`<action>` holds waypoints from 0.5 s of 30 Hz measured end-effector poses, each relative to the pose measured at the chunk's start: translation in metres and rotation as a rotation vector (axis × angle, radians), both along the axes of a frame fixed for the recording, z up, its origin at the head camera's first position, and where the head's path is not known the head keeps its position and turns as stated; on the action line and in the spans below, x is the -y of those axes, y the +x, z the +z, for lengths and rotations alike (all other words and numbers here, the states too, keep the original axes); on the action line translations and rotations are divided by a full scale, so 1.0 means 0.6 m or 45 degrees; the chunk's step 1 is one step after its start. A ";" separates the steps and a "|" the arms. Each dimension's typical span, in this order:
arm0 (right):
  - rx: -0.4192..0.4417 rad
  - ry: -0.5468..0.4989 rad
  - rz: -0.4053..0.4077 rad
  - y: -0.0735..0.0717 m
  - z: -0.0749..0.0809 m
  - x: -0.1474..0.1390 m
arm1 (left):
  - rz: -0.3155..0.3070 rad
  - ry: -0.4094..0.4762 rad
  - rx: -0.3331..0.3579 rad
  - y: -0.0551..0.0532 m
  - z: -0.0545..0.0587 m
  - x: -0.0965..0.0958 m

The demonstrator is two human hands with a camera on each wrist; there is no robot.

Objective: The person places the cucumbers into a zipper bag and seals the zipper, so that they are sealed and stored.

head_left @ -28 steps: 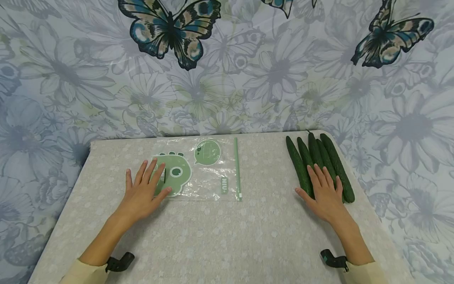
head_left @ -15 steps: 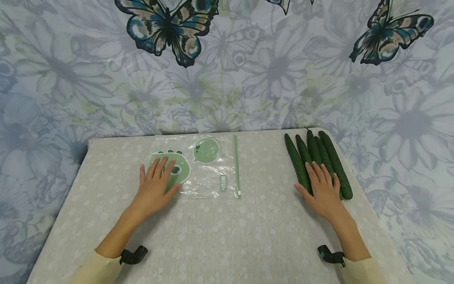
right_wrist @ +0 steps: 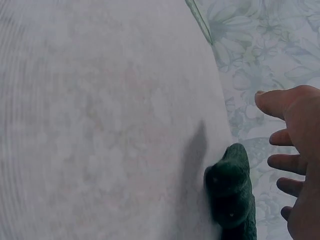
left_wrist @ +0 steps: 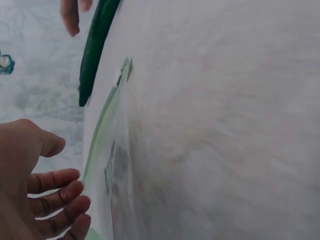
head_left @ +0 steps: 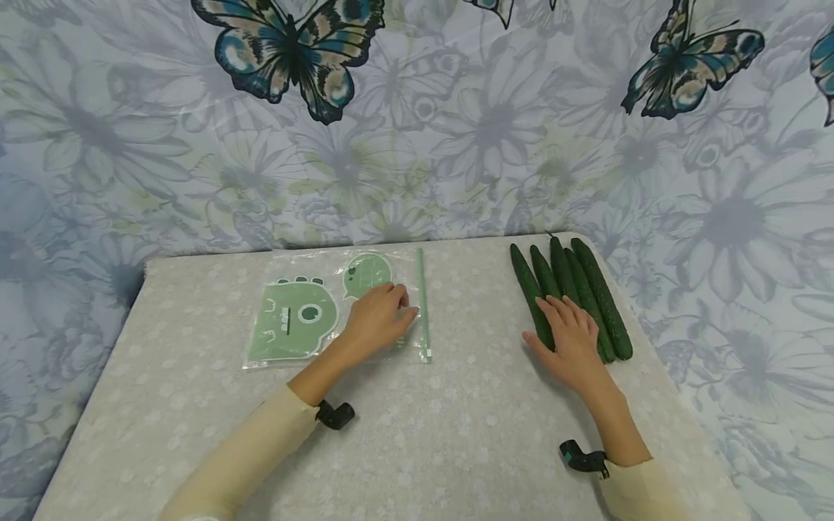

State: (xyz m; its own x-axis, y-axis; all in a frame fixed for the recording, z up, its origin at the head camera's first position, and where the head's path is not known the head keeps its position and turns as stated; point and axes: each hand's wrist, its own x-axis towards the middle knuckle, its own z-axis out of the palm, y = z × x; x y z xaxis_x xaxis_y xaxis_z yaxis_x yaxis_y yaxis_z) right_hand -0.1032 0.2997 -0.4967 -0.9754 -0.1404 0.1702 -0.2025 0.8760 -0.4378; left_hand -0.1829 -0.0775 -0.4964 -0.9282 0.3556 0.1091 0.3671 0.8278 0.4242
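Observation:
A clear zip bag [head_left: 293,322] with green dinosaur prints lies flat on the left half of the table. Over its right part, close to the green zip strip [head_left: 423,304], is my left hand [head_left: 374,318]. In the left wrist view the left hand [left_wrist: 30,180] has loosely bent fingers with nothing between them, beside the bag [left_wrist: 117,155]. Several dark green cucumbers [head_left: 599,297] lie side by side at the right. My right hand [head_left: 568,347] is over their near ends; in the right wrist view its spread fingers [right_wrist: 287,163] stand apart from the cucumbers [right_wrist: 231,180].
A pale patterned cloth covers the table [head_left: 469,405]. Behind it hangs a backdrop [head_left: 495,137] with flowers and butterflies. Bare cloth separates bag and cucumbers. A black wrist camera [head_left: 335,415] sits on the left wrist, another wrist camera [head_left: 582,457] on the right.
My left hand has moved right across the bag, from the dinosaur print towards the zip strip, its fingers now more bent. The right hand stays over the cucumbers. The head view has shifted slightly.

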 end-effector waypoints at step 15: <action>-0.106 -0.191 0.167 -0.024 -0.018 0.039 | 0.083 -0.129 0.199 -0.069 -0.027 -0.067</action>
